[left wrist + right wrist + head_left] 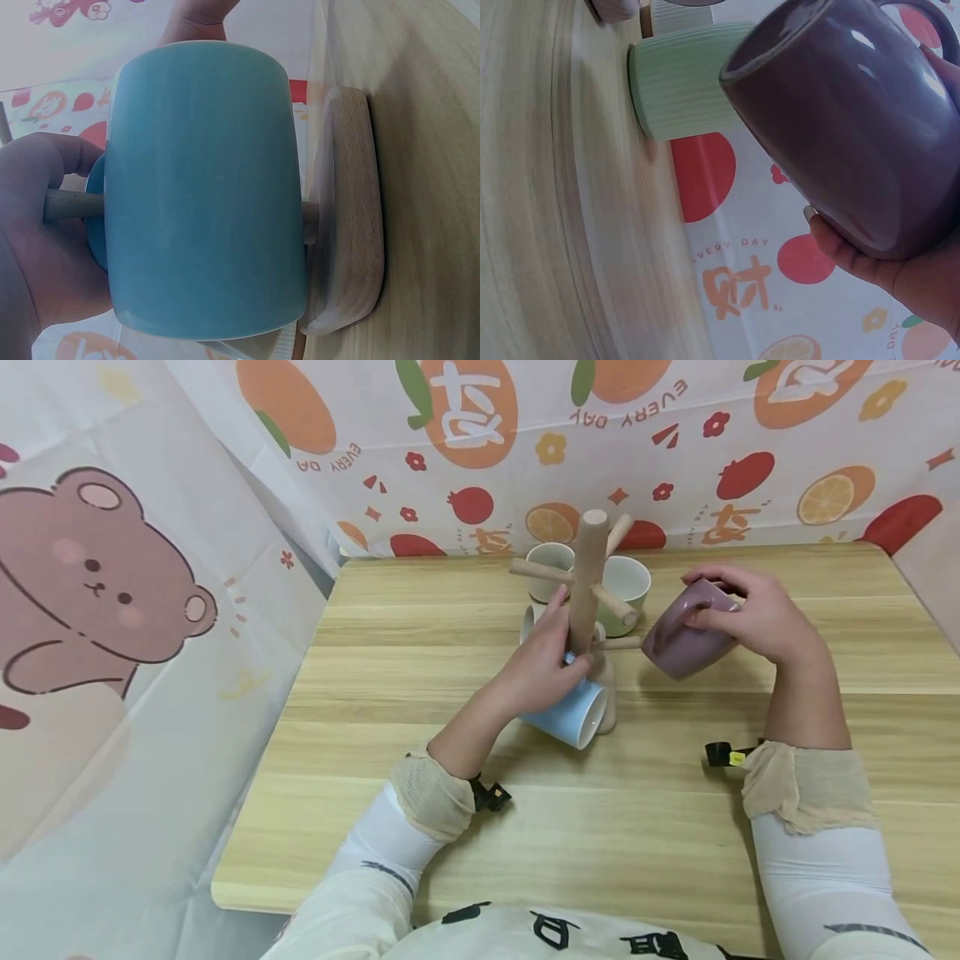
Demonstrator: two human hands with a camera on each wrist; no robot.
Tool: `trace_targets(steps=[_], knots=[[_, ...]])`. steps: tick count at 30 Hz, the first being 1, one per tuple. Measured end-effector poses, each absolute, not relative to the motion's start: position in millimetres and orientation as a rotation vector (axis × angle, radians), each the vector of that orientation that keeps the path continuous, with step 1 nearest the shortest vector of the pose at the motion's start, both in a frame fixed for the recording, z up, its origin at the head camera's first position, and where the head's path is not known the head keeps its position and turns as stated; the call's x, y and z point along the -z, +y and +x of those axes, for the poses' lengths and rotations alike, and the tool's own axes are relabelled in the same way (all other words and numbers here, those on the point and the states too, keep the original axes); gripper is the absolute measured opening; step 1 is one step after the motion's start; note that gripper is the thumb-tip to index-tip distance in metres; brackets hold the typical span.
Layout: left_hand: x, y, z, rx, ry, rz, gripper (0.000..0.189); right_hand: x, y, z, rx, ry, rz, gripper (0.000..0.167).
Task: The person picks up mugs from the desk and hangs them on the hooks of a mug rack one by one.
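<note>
My left hand [542, 664] grips the post of a wooden mug tree [590, 556] around its middle. A light blue mug [564, 717] hangs on its side from a low peg, just below that hand; in the left wrist view the blue mug [202, 187] covers much of the stand. To the right, my right hand [765, 610] holds a glossy purple mug [690, 631] tilted in the air. One end of the purple mug [855, 127] is close to the tip of a right-hand peg [621, 644]; I cannot tell whether they touch.
Behind the stand are a pale green ribbed mug [633, 597] and a whitish mug [546, 587]. Another pale mug [527, 620] is partly hidden by the left hand. More pegs stick out from the post. A fruit-print cloth [517, 527] hangs along the table's [397, 693] back edge.
</note>
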State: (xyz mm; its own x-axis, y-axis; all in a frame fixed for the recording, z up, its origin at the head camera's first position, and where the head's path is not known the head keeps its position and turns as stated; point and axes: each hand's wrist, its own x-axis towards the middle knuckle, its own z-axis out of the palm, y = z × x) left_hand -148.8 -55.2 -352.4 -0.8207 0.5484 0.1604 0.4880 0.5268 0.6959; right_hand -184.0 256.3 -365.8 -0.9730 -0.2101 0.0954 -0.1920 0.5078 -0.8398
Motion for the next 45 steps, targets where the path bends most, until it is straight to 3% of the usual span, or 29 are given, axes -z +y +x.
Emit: trace_targets(steps=[15,32,45], knots=[[351.8,-56.6,-149.3,-1.174,2.669,0.879,0.056,364.7,236.2,-179.3,1.497,2.489,-0.615,0.043],[352.0,-55.6,-149.5,-1.167,2.672,0.862,0.056,371.9,220.2,-180.8,1.388,2.478,-0.465,0.044],[350.5,-56.0,-149.6,-1.164,2.668,0.850,0.058,378.4,213.3,-184.1,1.443,2.411,-0.489,0.033]])
